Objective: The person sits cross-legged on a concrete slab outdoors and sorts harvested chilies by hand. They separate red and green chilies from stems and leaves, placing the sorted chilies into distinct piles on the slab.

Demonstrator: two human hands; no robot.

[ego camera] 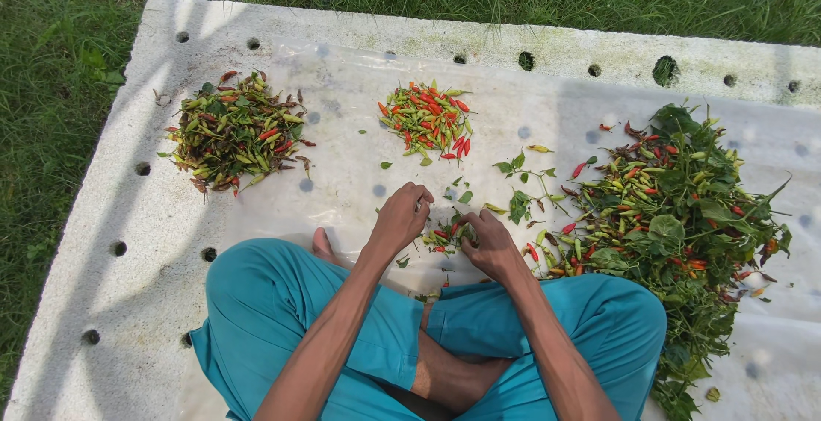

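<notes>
Both hands work a small cluster of red and green chilli peppers (445,235) lying on the clear plastic sheet (342,190) just in front of the crossed legs: the left hand (400,218) curled with fingertips pinched at the cluster's left edge, the right hand (489,246) curled over its right side, what it grips hidden. Farther off sit a tidy pile of clean red and green chillies (426,119) and, far left, a heap of duller, browned chillies (234,130). The big leafy heap of unpicked chillies with stems (676,216) at right suggests most sorting remains.

bright daylight, soft shadows, sharp
</notes>
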